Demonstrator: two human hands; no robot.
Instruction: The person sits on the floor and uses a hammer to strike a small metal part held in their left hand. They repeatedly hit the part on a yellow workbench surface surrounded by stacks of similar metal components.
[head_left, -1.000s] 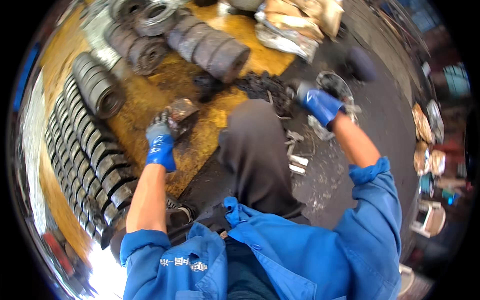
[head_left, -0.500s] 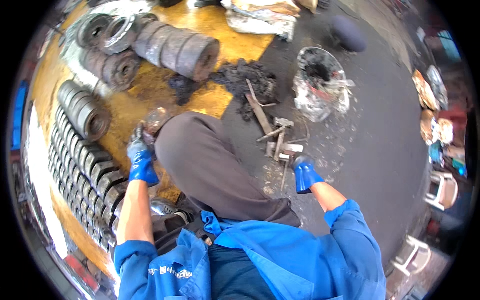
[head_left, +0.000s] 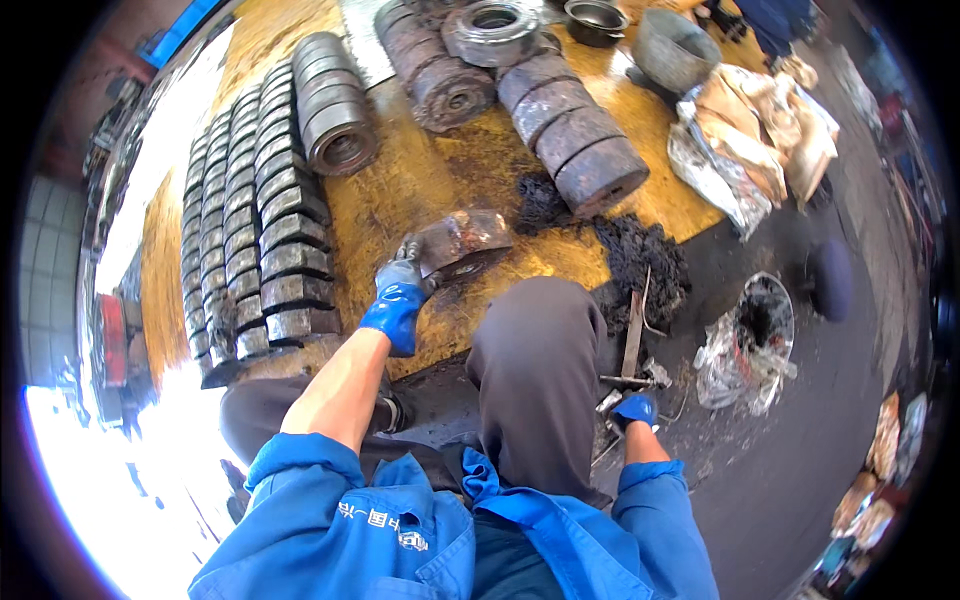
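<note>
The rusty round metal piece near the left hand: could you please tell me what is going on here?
A person in a blue jacket grips the rusty round metal piece at its edge with the gloved left hand. The gloved right hand is down beside some metal pieces; whether it grips anything cannot be made out. Dark metal blocks form rows on the left, and rusty cylinders lie in rows ahead on the yellow surface.

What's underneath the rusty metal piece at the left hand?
Stained yellow surface shows around the rusty metal piece, whose left end the left hand touches. The patch directly beneath is covered by the piece itself, so I can't tell whether anything lies there.
</note>
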